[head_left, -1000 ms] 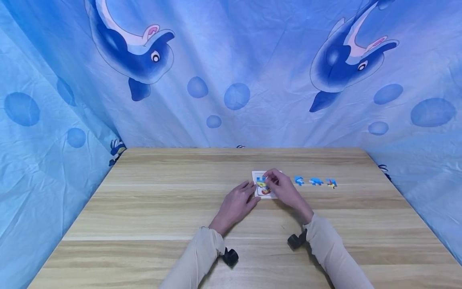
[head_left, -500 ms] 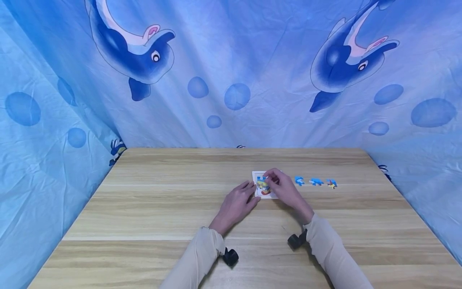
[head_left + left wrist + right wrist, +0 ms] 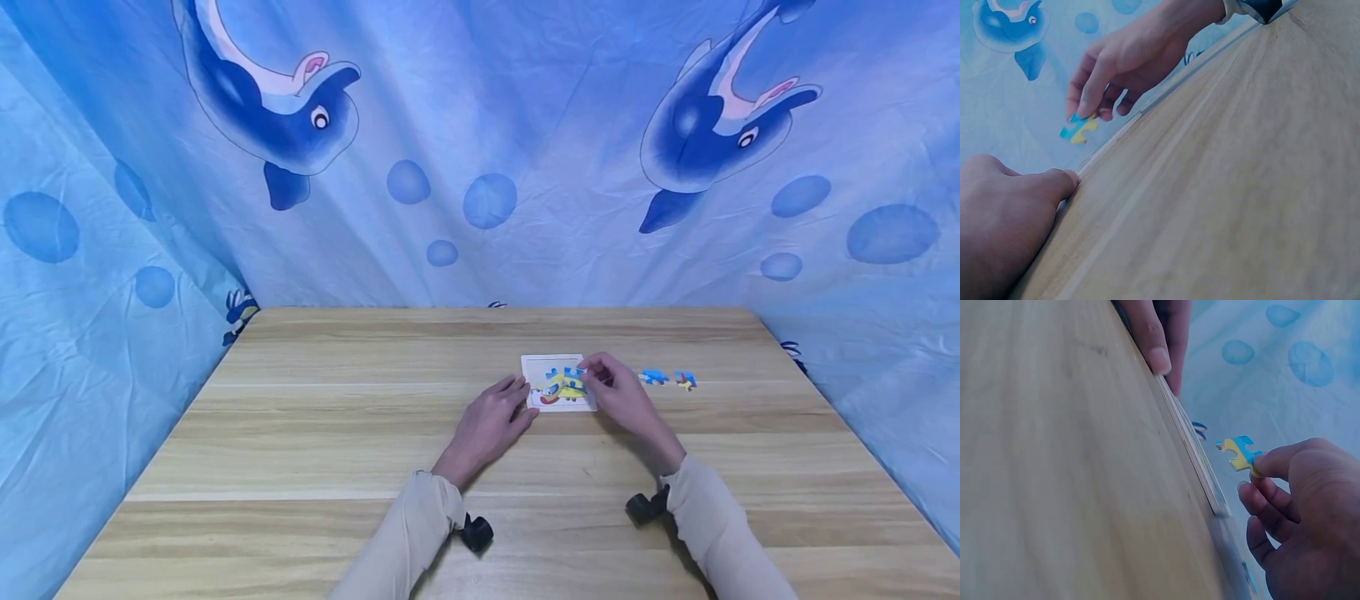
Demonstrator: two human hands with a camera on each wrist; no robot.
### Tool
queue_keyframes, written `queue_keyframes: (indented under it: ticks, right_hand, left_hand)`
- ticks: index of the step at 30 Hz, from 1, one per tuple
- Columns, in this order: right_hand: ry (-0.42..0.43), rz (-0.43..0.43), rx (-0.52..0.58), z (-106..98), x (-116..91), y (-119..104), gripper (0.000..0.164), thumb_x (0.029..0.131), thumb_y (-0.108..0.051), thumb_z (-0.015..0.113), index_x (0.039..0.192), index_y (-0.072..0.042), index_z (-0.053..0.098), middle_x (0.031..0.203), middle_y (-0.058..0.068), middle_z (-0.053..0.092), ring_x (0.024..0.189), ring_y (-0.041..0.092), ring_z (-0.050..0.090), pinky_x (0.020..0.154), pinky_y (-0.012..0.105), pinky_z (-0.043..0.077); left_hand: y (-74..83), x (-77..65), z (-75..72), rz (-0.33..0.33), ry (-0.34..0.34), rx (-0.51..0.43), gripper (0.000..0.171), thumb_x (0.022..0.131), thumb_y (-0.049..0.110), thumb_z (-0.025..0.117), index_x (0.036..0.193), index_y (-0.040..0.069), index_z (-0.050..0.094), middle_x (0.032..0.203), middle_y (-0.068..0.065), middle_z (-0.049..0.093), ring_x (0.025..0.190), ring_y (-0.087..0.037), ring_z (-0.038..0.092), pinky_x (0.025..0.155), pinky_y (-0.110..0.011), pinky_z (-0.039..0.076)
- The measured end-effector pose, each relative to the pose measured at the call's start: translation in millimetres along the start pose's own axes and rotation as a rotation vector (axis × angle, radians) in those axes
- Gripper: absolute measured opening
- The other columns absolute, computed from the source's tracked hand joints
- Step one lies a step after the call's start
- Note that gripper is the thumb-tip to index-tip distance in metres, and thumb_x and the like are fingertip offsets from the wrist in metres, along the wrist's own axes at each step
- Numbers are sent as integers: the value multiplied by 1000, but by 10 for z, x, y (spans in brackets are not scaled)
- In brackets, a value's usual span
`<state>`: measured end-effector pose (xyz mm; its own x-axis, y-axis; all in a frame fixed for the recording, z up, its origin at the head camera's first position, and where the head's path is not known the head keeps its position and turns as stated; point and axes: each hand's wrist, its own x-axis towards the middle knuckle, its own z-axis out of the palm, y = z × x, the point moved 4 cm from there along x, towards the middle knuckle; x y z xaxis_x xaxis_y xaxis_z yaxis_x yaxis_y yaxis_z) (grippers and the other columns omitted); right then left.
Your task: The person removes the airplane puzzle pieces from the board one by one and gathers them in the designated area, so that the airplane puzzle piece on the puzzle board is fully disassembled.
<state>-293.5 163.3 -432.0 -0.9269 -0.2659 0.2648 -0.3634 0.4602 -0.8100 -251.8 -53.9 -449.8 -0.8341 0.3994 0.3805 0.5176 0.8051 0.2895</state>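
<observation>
My right hand (image 3: pixel 618 392) pinches a blue-and-yellow jigsaw piece (image 3: pixel 1239 452) between thumb and fingertips, tilted in the air above the right part of a puzzle board (image 3: pixel 536 369). The same piece (image 3: pixel 1077 131) shows in the left wrist view, apart from the board. Yellow, red and blue pieces fill the near part of the white-framed board. My left hand (image 3: pixel 491 421) rests at the board's left edge, its fingers fairly straight and its thumb (image 3: pixel 1159 360) at the near corner.
Two loose jigsaw pieces lie right of the board: a blue one (image 3: pixel 654 377) and a blue, red and yellow one (image 3: pixel 686 380). The wooden table (image 3: pixel 300 433) meets a blue dolphin curtain (image 3: pixel 570 167) at its far edge.
My right hand has moved right over the board, uncovering more of the picture. The loose piece nearest the board no longer shows; my right hand covers that spot. The left hand stays put.
</observation>
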Motion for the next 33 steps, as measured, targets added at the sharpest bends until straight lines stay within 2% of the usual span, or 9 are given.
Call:
queue_keyframes:
  ticks: [4, 12, 15, 23, 33]
  right_hand:
    - [-1, 2, 3, -102, -72, -22, 19, 96, -8, 57, 114, -1, 60, 92, 14, 59, 80, 24, 52, 64, 21, 45]
    - [6, 0, -21, -290, -247, -282, 20, 95, 1, 54, 113, 10, 57, 91, 21, 57, 77, 27, 50, 61, 20, 43]
    - [27, -15, -34, -339, -279, -218, 17, 94, 1, 55, 110, 9, 58, 90, 20, 58, 76, 25, 50, 60, 20, 43]
    - [37, -22, -89, -467, -342, 188, 17, 96, -6, 57, 111, 1, 60, 88, 11, 57, 73, 15, 48, 58, 21, 43]
    - [-2, -3, -110, -581, -450, 273, 12, 96, -8, 57, 106, -3, 61, 85, 8, 56, 70, 16, 48, 55, 23, 43]
  left_hand:
    - [-1, -8, -2, 0, 6, 3, 48, 96, 41, 56, 131, 8, 60, 136, -8, 56, 131, -24, 47, 106, -37, 42]
    - [-10, -13, -1, -8, -3, -4, 49, 96, 42, 55, 131, 8, 60, 136, -8, 56, 131, -23, 47, 106, -37, 42]
    - [-8, -11, 0, -2, 2, -3, 48, 96, 42, 56, 131, 8, 60, 136, -8, 56, 131, -24, 48, 106, -37, 42]
    - [2, -6, 0, -6, -4, 3, 48, 97, 42, 55, 131, 9, 59, 137, -8, 55, 131, -24, 47, 105, -37, 42]
    - [14, -6, 12, -5, -6, 5, 49, 97, 42, 54, 132, 9, 59, 137, -7, 55, 131, -23, 47, 106, -37, 42]
